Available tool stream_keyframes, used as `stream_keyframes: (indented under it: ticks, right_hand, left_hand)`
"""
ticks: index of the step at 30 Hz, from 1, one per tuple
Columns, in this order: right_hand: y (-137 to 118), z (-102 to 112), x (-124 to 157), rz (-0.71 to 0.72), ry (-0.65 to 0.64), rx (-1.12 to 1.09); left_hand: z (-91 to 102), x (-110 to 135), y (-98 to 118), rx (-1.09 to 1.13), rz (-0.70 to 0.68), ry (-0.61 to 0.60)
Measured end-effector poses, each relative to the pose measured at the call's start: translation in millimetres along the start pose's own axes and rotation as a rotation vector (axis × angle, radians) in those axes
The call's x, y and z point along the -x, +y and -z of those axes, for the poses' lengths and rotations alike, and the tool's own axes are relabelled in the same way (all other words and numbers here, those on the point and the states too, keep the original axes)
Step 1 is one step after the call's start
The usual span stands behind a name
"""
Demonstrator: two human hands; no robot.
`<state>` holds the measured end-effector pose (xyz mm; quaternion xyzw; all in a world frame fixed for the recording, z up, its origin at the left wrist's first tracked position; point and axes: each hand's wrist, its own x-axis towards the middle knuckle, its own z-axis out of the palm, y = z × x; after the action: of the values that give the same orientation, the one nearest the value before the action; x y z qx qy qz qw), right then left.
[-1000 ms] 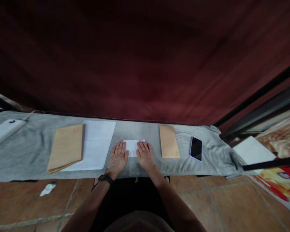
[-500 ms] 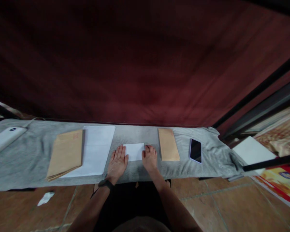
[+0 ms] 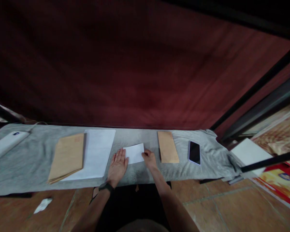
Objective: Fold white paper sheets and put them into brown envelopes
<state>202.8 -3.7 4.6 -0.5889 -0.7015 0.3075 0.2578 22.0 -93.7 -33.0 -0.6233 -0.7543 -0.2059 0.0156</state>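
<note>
A small white piece of paper (image 3: 134, 153), which looks folded, lies on the grey cloth between my hands. My left hand (image 3: 118, 165) rests flat with its fingers stretched out, its thumb side at the paper's left edge. The fingers of my right hand (image 3: 148, 158) are closed in a pinch on the paper's right edge. To the right lies a brown envelope (image 3: 168, 147). On the left, larger white sheets (image 3: 98, 154) lie partly under a stack of brown envelopes (image 3: 67, 156).
A phone (image 3: 194, 152) lies right of the single envelope. A white device with a cable (image 3: 8, 143) sits at the far left. The grey cloth (image 3: 137, 174) covers a narrow surface before a dark red curtain (image 3: 145, 80). A black bar (image 3: 270, 162) crosses at the right.
My right hand has gone from lying beside the paper with fingers laid down to pinching its right edge. The paper has tilted slightly. My left hand stays flat.
</note>
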Motion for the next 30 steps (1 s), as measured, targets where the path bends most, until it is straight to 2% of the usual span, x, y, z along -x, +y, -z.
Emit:
stream_keyframes:
  ticks: [4,8,11,14,16,20,23,27,30]
  right_hand:
    - [-10.7,17.7,8.3,0.072,0.121,-0.037]
    - [-31.3,35.0,24.8,0.328,0.3,0.083]
    - [-45.2,38.4,41.0,0.532,0.263,0.214]
    - [-50.0,34.5,55.5,0.61,0.153,0.27]
    - [-47.7,31.0,62.5,0.624,0.102,0.264]
    - [-36.3,24.2,69.7,0.66,0.048,0.179]
    - [-25.6,15.9,69.6,0.598,0.03,0.086]
    - [-11.0,1.2,65.9,0.516,-0.009,0.001]
    - [-2.1,-6.3,64.0,0.482,-0.01,-0.044]
  left_hand:
    - [6.3,3.5,4.5,0.214,0.066,0.052]
    - [20.2,3.7,38.6,0.598,0.195,0.037]
    - [32.5,-0.9,71.7,0.959,0.296,-0.008]
    - [40.2,-5.0,89.0,1.223,0.404,0.006]
    - [40.5,-5.1,87.8,1.291,0.461,0.021]
    - [33.4,-1.3,69.8,1.296,0.586,-0.003]
    - [29.9,0.2,60.5,1.302,0.623,-0.058]
    - [30.5,1.5,61.8,1.376,0.709,-0.123]
    - [26.8,3.5,65.2,1.392,0.758,-0.105]
